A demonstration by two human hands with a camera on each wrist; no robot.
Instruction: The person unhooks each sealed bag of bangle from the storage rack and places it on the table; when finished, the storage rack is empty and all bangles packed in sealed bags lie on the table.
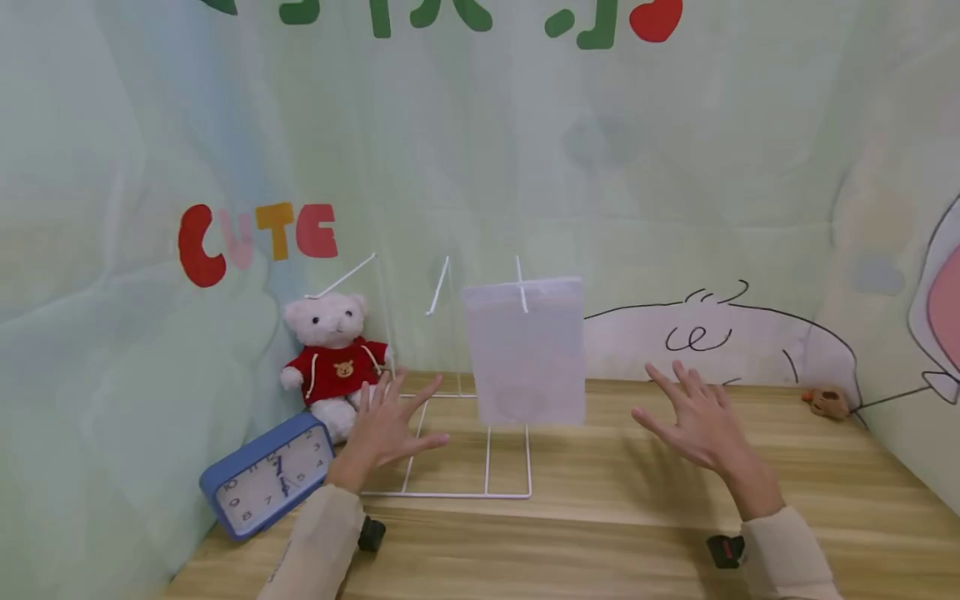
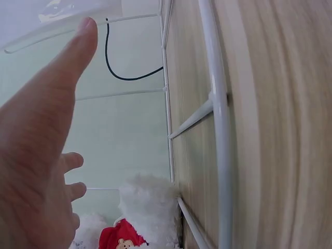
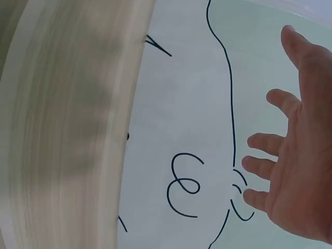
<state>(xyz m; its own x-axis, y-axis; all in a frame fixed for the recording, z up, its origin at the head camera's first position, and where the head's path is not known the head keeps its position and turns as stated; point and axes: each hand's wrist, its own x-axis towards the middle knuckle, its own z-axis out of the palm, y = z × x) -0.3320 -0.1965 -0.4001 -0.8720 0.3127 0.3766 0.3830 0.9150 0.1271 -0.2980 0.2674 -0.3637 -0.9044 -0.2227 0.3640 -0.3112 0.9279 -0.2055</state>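
A white wire rack (image 1: pixel 446 495) with several upright arms stands on the wooden table. From its right arm hangs a pale translucent plastic bag (image 1: pixel 525 358). My left hand (image 1: pixel 386 429) hovers over the left part of the rack's base, fingers spread, holding nothing. In the left wrist view its thumb (image 2: pixel 57 78) points up beside the rack's white wires (image 2: pixel 220 119). To the right of the bag, my right hand (image 1: pixel 701 425) is held above the table with spread fingers and nothing in it. The right wrist view shows that hand (image 3: pixel 303 140) apart from any object.
A white teddy bear (image 1: pixel 341 367) in a red hoodie sits behind my left hand. A blue-framed clock (image 1: pixel 270 475) leans left of it. A small brown item (image 1: pixel 828 402) lies at the table's far right. A printed cloth backdrop (image 1: pixel 675 167) closes off the back and sides.
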